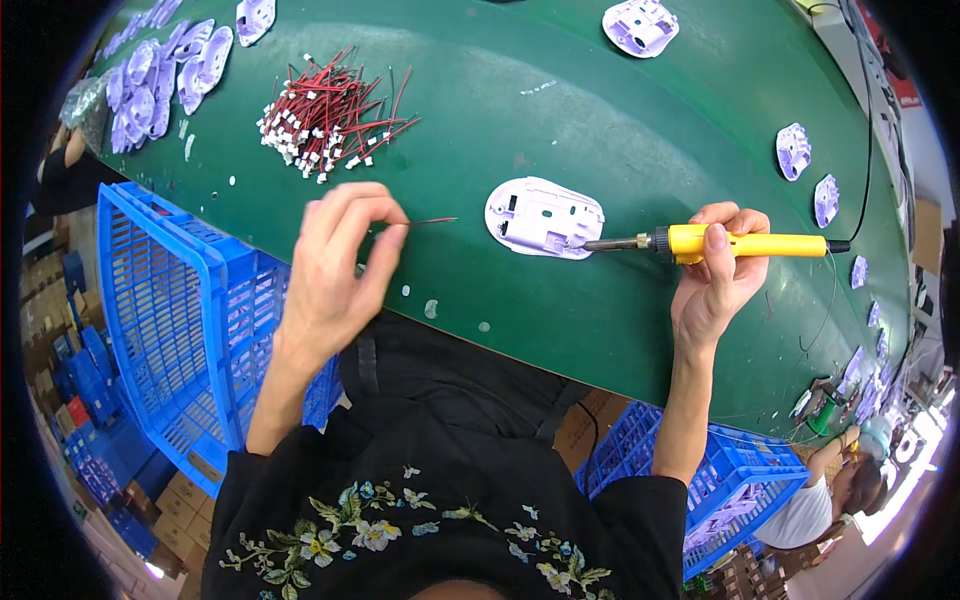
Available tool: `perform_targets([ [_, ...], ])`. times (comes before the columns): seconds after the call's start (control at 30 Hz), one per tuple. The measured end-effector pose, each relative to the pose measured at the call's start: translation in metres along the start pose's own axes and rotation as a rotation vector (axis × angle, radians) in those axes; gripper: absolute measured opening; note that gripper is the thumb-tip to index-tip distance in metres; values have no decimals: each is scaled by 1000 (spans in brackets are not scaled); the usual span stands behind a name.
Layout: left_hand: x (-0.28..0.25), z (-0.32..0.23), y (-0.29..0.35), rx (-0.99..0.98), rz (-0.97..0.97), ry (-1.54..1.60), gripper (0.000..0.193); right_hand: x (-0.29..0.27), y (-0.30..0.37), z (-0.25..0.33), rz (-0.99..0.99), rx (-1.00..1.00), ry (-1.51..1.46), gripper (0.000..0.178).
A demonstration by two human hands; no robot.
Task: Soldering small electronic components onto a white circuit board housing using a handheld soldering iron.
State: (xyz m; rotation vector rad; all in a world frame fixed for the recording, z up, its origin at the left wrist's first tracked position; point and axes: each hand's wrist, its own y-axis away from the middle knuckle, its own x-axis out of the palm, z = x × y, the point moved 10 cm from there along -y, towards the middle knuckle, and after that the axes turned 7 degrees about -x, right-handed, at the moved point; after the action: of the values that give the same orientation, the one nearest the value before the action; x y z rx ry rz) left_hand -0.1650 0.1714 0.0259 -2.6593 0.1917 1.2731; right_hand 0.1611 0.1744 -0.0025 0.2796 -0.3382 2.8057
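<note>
My right hand is wrapped round the yellow handle of a soldering iron. The iron's metal tip reaches left to the lower right edge of a pale lavender plastic shell, which lies on the green table with its inner side up. Whether the tip touches the shell I cannot tell. To the left of the shell, my left hand pinches a thin wire lead; its dark red end points right, and the rest is hidden by the fingers. Beyond that hand lies a pile of red and black wire leads with white connectors.
Stacked lavender shells are at the far left, and another shell lies at the back. More shells line the right side near a green solder spool. Blue crates stand below the table edge. A person sits at the lower right.
</note>
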Motion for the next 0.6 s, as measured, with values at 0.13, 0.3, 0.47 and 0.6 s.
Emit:
perform_targets([
  [0.13, 34, -25, -1, -18, 139, 303, 14, 2, 1, 0, 20, -32, -2, 33],
  [0.3, 66, -41, 3, 37, 197, 337, 15, 6, 1, 3, 33, -53, 0, 35],
  [0.47, 67, -46, 1, 39, 107, 320, 15, 4, 0, 5, 35, -51, 5, 37],
  [0.6, 72, -45, 5, 4, 74, 356, 15, 6, 0, 6, 38, -69, 16, 37],
])
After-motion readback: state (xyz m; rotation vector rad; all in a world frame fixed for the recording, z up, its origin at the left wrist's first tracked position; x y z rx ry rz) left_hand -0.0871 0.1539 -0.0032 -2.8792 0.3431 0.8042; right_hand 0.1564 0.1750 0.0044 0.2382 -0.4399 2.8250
